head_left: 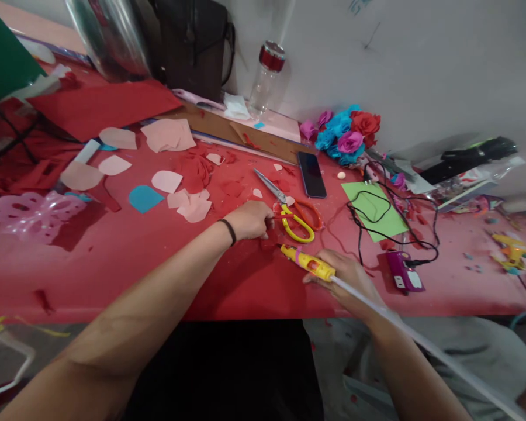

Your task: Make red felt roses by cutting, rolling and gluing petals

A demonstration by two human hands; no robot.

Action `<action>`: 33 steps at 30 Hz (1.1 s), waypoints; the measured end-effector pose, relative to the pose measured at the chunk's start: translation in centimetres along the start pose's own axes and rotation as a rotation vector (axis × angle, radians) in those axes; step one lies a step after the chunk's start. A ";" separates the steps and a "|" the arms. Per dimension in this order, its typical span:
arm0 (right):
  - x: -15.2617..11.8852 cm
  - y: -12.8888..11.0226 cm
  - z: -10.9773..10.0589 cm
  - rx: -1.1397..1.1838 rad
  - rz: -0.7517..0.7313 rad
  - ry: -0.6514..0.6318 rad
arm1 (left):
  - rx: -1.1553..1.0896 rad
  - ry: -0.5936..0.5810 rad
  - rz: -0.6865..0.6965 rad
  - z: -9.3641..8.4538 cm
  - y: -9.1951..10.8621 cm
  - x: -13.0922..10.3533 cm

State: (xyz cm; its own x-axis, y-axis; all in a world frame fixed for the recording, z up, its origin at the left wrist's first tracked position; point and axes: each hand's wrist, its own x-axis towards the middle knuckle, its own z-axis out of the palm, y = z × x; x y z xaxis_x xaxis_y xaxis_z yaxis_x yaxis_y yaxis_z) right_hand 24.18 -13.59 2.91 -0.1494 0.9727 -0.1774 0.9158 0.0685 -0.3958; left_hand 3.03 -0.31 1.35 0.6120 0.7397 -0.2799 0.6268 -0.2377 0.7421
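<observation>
In the middle of the table my left hand (252, 220) is closed in a pinch on a thin red paper strip (286, 217) that sticks out to the right. More red paper seems to hang below its fingers, hard to tell from the red tabletop. My right hand (350, 278) grips a yellow hot glue gun (309, 262), its nozzle pointing left, close to the left fingers. A long whitish glue stick (403, 328) runs out of its back end. Scissors (284, 202) with yellow and orange handles lie just beyond my hands.
Pink petal cutouts (166, 181), a blue cutout (145, 199) and red scraps lie left. Beyond are a phone (312, 174), a glass bottle (266, 82) and paper flowers (349, 135). Right, a black cable (388, 202) crosses green paper (368, 199) to a purple power socket (404, 273).
</observation>
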 end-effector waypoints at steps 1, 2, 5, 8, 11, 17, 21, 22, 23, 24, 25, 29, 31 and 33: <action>-0.1 -0.3 -0.1 -0.068 -0.007 -0.013 | -0.004 0.001 -0.001 0.0 0.0 0.0; -0.2 -0.6 -0.2 -0.130 -0.021 -0.032 | -0.007 0.005 -0.001 0.0 0.0 0.0; -0.5 -1.0 -0.6 -0.278 -0.072 -0.079 | -0.025 0.013 0.000 -0.2 -0.1 0.0; -0.8 -0.4 -1.4 -0.313 -0.115 -0.087 | -0.122 0.033 -0.017 -0.6 -0.1 -0.1; -0.6 1.9 -2.5 -0.243 -0.102 -0.003 | -0.311 0.086 -0.059 -1.6 -0.2 -0.5; 3.0 10.0 -2.9 -0.307 -0.098 0.293 | -0.646 0.333 -0.089 -3.8 -0.7 -1.7; 4.9 13.2 -3.0 -0.414 -0.027 0.262 | -0.773 0.441 -0.033 -4.5 -1.5 -1.9; 5.1 13.0 -3.2 -0.433 -0.002 0.261 | -0.770 0.478 -0.021 -4.6 -1.6 -1.8; 5.2 12.2 -3.4 -0.438 0.019 0.282 | -0.741 0.519 -0.008 -4.6 -1.8 -1.7; 5.3 11.0 -3.5 -0.418 0.021 0.316 | -0.698 0.547 0.008 -4.5 -1.9 -1.6; 5.5 9.3 -3.6 -0.360 0.005 0.378 | -0.654 0.579 0.026 -4.4 -2.0 -1.5; 7.8 -0.2 -2.7 0.102 -0.083 0.444 | -0.537 0.569 0.062 -3.9 -1.7 -1.2; 9.7 -4.2 -1.7 0.292 -0.057 0.379 | -0.515 0.549 0.063 -3.7 -1.5 -1.2; 11.6 -6.6 -0.7 0.443 -0.024 0.293 | -0.508 0.556 0.070 -3.5 -1.4 -1.2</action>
State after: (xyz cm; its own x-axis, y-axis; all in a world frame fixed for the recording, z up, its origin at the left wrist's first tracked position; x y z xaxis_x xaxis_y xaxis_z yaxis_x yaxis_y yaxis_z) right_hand 16.62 -2.63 4.06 0.0003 0.9975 0.0701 0.6589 0.0526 -0.7504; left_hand -0.26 1.31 2.82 0.2247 0.9740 0.0270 0.2132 -0.0762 0.9740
